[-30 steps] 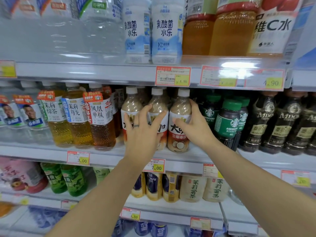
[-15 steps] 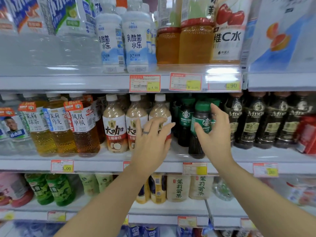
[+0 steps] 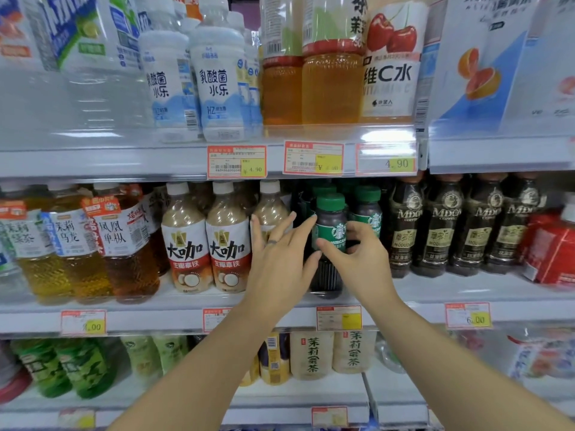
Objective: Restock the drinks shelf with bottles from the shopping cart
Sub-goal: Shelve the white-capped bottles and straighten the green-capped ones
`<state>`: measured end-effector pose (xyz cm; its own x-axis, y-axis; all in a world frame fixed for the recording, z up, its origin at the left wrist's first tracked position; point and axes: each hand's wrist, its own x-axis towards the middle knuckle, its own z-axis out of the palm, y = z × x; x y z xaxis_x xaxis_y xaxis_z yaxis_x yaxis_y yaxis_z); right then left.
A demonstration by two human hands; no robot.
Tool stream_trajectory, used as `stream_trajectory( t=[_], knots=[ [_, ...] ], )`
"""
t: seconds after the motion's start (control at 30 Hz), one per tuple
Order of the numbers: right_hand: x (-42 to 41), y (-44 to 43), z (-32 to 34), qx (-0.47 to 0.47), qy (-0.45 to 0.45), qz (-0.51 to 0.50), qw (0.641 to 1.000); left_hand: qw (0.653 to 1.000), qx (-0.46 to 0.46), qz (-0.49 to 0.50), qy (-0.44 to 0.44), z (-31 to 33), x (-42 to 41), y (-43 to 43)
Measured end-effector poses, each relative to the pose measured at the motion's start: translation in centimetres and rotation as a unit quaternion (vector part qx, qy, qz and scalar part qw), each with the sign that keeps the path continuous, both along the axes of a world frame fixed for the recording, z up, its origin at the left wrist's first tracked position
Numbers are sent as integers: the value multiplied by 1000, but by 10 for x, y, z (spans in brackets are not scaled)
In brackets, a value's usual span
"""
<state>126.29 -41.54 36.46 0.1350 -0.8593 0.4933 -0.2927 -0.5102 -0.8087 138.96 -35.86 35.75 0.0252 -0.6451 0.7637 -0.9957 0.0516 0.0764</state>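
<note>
On the middle shelf (image 3: 149, 315) a dark coffee bottle with a green cap and green label (image 3: 330, 219) stands at the front edge. My right hand (image 3: 361, 259) grips it, thumb across the label and fingers curled at its right side. My left hand (image 3: 280, 262) has straight fingers. They lie against that bottle's left side and in front of the third white-capped milk coffee bottle (image 3: 270, 206). Two more milk coffee bottles (image 3: 207, 244) stand to the left. The shopping cart is out of view.
Amber tea bottles (image 3: 102, 244) fill the left of the middle shelf, and dark coffee bottles (image 3: 451, 231) and a red pack (image 3: 550, 247) fill the right. The upper shelf (image 3: 311, 135) carries white, amber and clear bottles. The lower shelf (image 3: 295, 399) holds green and cream bottles.
Both hands have moved right, from the white-capped milk coffee bottles to the green-capped coffee bottle. My right hand has curled round it. The view has shifted right.
</note>
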Motion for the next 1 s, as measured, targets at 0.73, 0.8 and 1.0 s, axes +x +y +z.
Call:
stream_trajectory(
  t=[0.73, 0.8, 1.0],
  knots=[
    [-33, 9, 29, -53, 50, 215, 974, 891, -19, -175, 419, 14, -8, 48],
    [-34, -1, 28, -90, 25, 94, 991, 882, -19, -171, 439, 15, -2, 56],
    [-23, -24, -11, -97, 22, -96, 990, 874, 21, -165, 456, 8, 2, 67]
  ],
)
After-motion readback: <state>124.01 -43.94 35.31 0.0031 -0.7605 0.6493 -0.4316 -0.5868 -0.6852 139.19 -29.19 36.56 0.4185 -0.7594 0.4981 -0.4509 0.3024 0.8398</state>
